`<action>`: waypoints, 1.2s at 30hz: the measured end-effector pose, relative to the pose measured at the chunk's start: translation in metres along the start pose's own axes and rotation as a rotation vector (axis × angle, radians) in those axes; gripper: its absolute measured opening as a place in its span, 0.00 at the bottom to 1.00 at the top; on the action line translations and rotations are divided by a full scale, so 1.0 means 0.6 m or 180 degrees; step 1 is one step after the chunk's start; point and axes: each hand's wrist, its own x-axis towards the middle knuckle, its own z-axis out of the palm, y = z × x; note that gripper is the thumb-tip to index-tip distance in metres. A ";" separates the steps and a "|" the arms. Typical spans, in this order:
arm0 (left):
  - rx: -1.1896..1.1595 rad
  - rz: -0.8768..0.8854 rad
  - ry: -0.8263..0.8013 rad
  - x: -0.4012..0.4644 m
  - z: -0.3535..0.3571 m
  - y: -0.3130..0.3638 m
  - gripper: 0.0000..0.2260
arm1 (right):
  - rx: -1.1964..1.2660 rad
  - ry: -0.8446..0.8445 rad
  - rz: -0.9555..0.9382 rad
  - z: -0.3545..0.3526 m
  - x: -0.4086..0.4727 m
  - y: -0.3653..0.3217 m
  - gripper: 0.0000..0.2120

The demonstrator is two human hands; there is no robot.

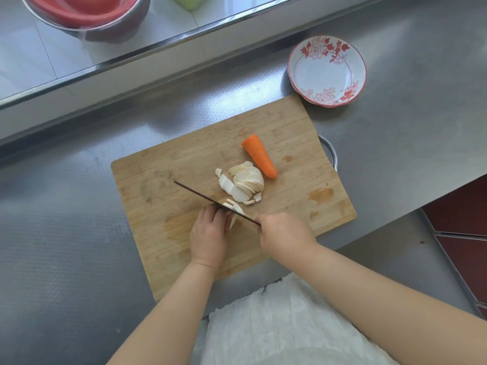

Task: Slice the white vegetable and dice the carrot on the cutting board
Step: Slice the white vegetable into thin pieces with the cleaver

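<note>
A wooden cutting board lies at an angle on a steel counter, with a metal handle loop showing past its right edge. On the board the right hand is clenched around the handle of a knife; the handle itself is hidden inside the fist, and the blade is seen edge-on as a thin dark line running up and to the left. The left hand rests fingers-down on the board just beside the blade, pressing on the remaining piece of white vegetable, of which only a small pale end shows between the fingertips and the blade (how much is left under the hand cannot be made out). Beyond the knife sits a loose heap of cut white slices, overlapping one another, with a few small scraps at its edges. A stub of peeled carrot lies whole just beside the heap at its far right side, seeming to touch the topmost slices. Off the board's far right corner stands an empty white bowl with red flowers. At the top, a metal basin with a red one inside is cut off by the frame, as is a green object. White cloth covers the person's lap at the bottom.
</note>
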 end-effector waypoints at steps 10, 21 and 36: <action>0.0056 0.0049 0.0001 0.001 -0.003 0.001 0.11 | -0.0047 -0.0239 0.0235 -0.002 0.010 -0.028 0.12; 0.0076 0.0001 -0.0153 -0.002 -0.008 -0.005 0.12 | 0.0284 0.0060 0.0041 0.009 0.022 0.001 0.10; -0.0021 -0.0049 -0.0140 -0.001 -0.012 -0.002 0.14 | -0.0158 -0.0179 0.0249 0.005 -0.014 -0.019 0.10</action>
